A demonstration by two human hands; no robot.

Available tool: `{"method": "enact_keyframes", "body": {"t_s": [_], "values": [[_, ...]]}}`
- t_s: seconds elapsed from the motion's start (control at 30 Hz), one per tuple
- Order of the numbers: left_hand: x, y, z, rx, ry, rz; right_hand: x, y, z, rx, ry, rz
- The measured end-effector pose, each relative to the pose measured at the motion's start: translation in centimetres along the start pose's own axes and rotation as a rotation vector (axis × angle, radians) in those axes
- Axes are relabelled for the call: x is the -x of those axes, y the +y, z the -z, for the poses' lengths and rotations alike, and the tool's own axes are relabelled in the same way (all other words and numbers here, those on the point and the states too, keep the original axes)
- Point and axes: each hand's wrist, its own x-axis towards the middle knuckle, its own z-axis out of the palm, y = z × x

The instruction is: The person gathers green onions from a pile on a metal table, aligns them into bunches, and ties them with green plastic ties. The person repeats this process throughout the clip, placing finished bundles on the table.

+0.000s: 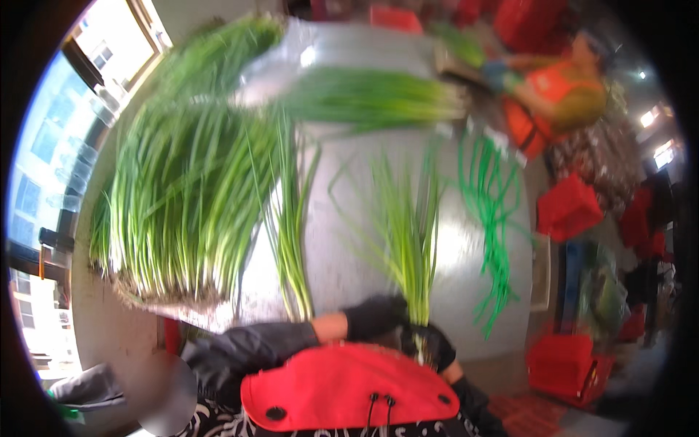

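A bunch of green onions (pixel 413 251) lies in front of me, its leaves fanning away over the metal table (pixel 342 218) and its root ends close to my body. My right hand (pixel 435 345), in a black glove, is closed around the bunch near the pale root ends. Also gloved in black, my left hand (pixel 375 316) is against the left side of the stalks; its fingers are dark and blurred, so their grip is unclear. To the left lies a thin row of loose green onions (pixel 293 266).
A large heap of green onions (pixel 182 211) with soil on its roots covers the left side. Another pile (pixel 371 98) lies across the far side. Green ties (pixel 494 226) lie at the right. Beyond are red crates (pixel 568 207) and a person in an orange vest (pixel 557 84).
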Motion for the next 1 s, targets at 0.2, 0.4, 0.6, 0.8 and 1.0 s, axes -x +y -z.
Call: {"method": "enact_keyframes", "body": {"t_s": [0.2, 0.4, 0.6, 0.8, 1.0], "values": [[-1.3, 3.9, 3.8, -0.084, -0.135, 0.305, 0.7, -0.9, -2.5, 0.055, 0.061, 0.021], [-0.7, 3.1, 3.0, -0.155, -0.036, 0.304, -0.2, -0.9, -1.5, -0.013, -0.062, -0.024], [6.4, -3.7, 5.1, 0.136, 0.346, 0.51, -0.1, -0.8, 0.0, 0.075, -0.033, -0.027], [24.0, 1.8, 18.3, -0.565, -0.184, 1.135, 1.5, -1.4, 1.2, 0.248, 0.124, 0.037], [20.6, 4.2, 15.5, 0.09, 0.453, 0.87, 1.9, -3.5, -0.7, 0.353, 0.144, 0.127]]}}
